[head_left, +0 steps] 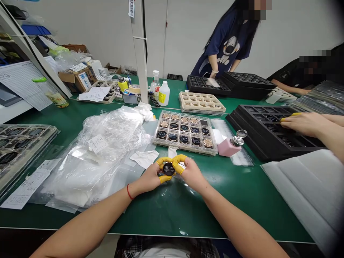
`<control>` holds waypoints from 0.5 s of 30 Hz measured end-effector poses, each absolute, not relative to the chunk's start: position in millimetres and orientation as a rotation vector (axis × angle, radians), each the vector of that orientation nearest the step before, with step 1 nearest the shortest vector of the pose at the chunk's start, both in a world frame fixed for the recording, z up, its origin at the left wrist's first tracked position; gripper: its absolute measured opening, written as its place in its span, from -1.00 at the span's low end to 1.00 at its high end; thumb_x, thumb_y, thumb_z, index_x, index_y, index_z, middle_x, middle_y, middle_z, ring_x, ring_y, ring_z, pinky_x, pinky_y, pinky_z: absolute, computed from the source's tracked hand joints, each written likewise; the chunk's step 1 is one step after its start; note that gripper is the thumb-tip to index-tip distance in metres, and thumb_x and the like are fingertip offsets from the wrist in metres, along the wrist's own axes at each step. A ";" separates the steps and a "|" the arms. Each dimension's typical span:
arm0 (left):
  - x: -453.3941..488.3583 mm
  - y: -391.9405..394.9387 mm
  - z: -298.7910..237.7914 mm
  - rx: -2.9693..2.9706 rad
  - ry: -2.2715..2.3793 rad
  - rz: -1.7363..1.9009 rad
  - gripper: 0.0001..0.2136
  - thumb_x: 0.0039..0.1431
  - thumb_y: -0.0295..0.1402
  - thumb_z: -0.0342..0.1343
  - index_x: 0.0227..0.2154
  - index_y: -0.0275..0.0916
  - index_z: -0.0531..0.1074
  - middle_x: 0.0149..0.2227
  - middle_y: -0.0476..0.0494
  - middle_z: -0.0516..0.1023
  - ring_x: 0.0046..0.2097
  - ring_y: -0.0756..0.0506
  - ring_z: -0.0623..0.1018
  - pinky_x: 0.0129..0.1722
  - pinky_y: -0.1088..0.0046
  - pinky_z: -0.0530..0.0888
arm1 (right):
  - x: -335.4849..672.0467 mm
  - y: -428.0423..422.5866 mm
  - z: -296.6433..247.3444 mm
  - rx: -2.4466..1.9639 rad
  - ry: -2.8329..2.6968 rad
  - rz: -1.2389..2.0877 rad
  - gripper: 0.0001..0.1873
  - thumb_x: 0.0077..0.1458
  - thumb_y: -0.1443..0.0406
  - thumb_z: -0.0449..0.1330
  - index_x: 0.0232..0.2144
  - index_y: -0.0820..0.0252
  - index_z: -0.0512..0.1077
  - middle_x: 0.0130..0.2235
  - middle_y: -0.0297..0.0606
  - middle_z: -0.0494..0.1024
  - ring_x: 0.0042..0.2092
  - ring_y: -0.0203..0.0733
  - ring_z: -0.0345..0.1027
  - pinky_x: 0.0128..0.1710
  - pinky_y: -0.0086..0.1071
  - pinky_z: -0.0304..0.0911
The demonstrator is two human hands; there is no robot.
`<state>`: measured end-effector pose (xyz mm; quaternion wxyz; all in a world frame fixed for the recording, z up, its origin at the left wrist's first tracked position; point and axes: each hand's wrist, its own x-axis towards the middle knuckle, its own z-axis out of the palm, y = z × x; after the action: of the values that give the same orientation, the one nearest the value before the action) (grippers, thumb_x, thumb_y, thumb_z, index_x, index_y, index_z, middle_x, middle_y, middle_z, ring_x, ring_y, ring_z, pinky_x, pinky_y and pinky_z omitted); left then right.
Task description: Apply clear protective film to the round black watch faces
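Above the near part of the table, both my hands hold a small watch head (169, 168) with a black round face bearing white print. Yellow finger cots cover several fingertips. My left hand (151, 177) grips it from the left, fingers curled around the rim. On the other side, my right hand (190, 173) pinches the upper right edge. Just beyond lies a clear plastic tray (185, 133) of similar round pieces, some black-faced, some rose-gold. A white wipe (145, 158) lies left of my hands, and a pink pump bottle (230, 145) stands right of the tray.
Crumpled clear plastic bags (107, 143) spread on the left, beside another watch tray (27, 143). A beige tray (202, 103) sits behind. At right, a co-worker's hand (303, 123) reaches into a black foam tray (258, 139). White foam sheets (303, 182) lie nearer.
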<state>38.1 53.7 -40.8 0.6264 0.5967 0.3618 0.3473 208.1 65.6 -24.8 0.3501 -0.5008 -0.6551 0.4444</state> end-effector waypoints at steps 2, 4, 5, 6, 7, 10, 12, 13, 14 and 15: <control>37.9 54.0 -41.2 1.370 0.829 0.794 -0.57 0.02 -0.42 0.17 -0.02 -0.18 0.22 -0.15 -0.13 0.45 -0.15 -0.09 0.48 -0.11 0.34 0.42 | 208.0 65.4 -24.7 -1.302 -1.700 1.141 -0.91 -0.05 0.33 0.08 -0.48 0.16 0.39 -0.36 -0.31 0.45 -0.22 -0.17 0.31 -0.23 -0.31 0.24; 37.8 54.2 -41.2 1.373 0.824 0.792 -0.57 0.03 -0.43 0.17 -0.02 -0.18 0.22 -0.15 -0.13 0.45 -0.15 -0.09 0.48 -0.10 0.33 0.42 | 207.8 65.0 -24.5 -1.307 -1.702 1.129 -0.91 -0.05 0.34 0.07 -0.47 0.16 0.39 -0.35 -0.31 0.45 -0.22 -0.17 0.31 -0.23 -0.31 0.23; 37.8 54.4 -41.1 1.376 0.820 0.792 -0.57 0.03 -0.44 0.16 -0.02 -0.18 0.22 -0.14 -0.13 0.45 -0.14 -0.08 0.48 -0.10 0.33 0.41 | 207.8 64.7 -24.3 -1.310 -1.703 1.123 -0.91 -0.05 0.34 0.07 -0.47 0.17 0.39 -0.34 -0.30 0.45 -0.22 -0.17 0.30 -0.22 -0.31 0.23; 37.7 54.5 -41.0 1.378 0.815 0.791 -0.58 0.03 -0.44 0.16 -0.02 -0.18 0.22 -0.13 -0.13 0.44 -0.14 -0.08 0.48 -0.09 0.33 0.41 | 207.7 64.4 -23.9 -1.314 -1.704 1.118 -0.91 -0.05 0.34 0.07 -0.47 0.17 0.39 -0.34 -0.30 0.45 -0.23 -0.17 0.30 -0.22 -0.30 0.22; 37.6 54.6 -40.8 1.379 0.811 0.788 -0.58 0.03 -0.45 0.16 -0.02 -0.18 0.22 -0.12 -0.13 0.44 -0.14 -0.08 0.48 -0.09 0.34 0.41 | 207.7 64.0 -23.4 -1.320 -1.708 1.112 -0.91 -0.04 0.34 0.07 -0.47 0.17 0.38 -0.33 -0.30 0.45 -0.22 -0.17 0.30 -0.21 -0.30 0.22; 37.3 54.8 -40.9 1.371 0.809 0.780 -0.58 0.04 -0.46 0.16 -0.02 -0.17 0.22 -0.11 -0.12 0.43 -0.14 -0.07 0.48 -0.10 0.36 0.42 | 207.4 63.0 -21.5 -1.340 -1.723 1.101 -0.91 -0.04 0.36 0.06 -0.47 0.17 0.37 -0.31 -0.30 0.45 -0.21 -0.17 0.29 -0.19 -0.30 0.20; 37.1 54.9 -41.2 1.368 0.811 0.777 -0.58 0.04 -0.46 0.16 -0.03 -0.17 0.22 -0.12 -0.11 0.43 -0.15 -0.06 0.48 -0.12 0.38 0.42 | 207.0 62.7 -20.6 -1.345 -1.736 1.097 -0.91 -0.04 0.37 0.06 -0.48 0.17 0.37 -0.30 -0.30 0.45 -0.20 -0.17 0.29 -0.18 -0.30 0.18; 37.0 54.9 -41.4 1.367 0.811 0.778 -0.58 0.04 -0.46 0.16 -0.03 -0.17 0.22 -0.12 -0.11 0.43 -0.16 -0.06 0.48 -0.12 0.38 0.42 | 206.8 62.6 -20.3 -1.345 -1.742 1.092 -0.91 -0.05 0.37 0.06 -0.48 0.17 0.37 -0.30 -0.30 0.45 -0.20 -0.17 0.29 -0.18 -0.30 0.18; 37.0 54.9 -41.6 1.367 0.809 0.778 -0.58 0.03 -0.47 0.16 -0.03 -0.17 0.22 -0.12 -0.11 0.43 -0.16 -0.06 0.48 -0.12 0.38 0.42 | 206.6 62.6 -20.3 -1.345 -1.748 1.086 -0.91 -0.05 0.38 0.05 -0.48 0.17 0.37 -0.30 -0.30 0.45 -0.20 -0.17 0.29 -0.18 -0.30 0.18; 37.0 54.9 -41.6 1.367 0.807 0.778 -0.58 0.04 -0.47 0.16 -0.03 -0.17 0.22 -0.12 -0.11 0.43 -0.16 -0.06 0.48 -0.12 0.38 0.41 | 206.5 62.6 -20.4 -1.344 -1.753 1.078 -0.90 -0.05 0.38 0.05 -0.47 0.17 0.37 -0.30 -0.30 0.45 -0.20 -0.17 0.29 -0.18 -0.31 0.17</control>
<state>37.0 54.9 -41.6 0.6338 0.5981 0.3531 0.3405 206.5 62.6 -20.4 0.3352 -0.5151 -0.6720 0.4131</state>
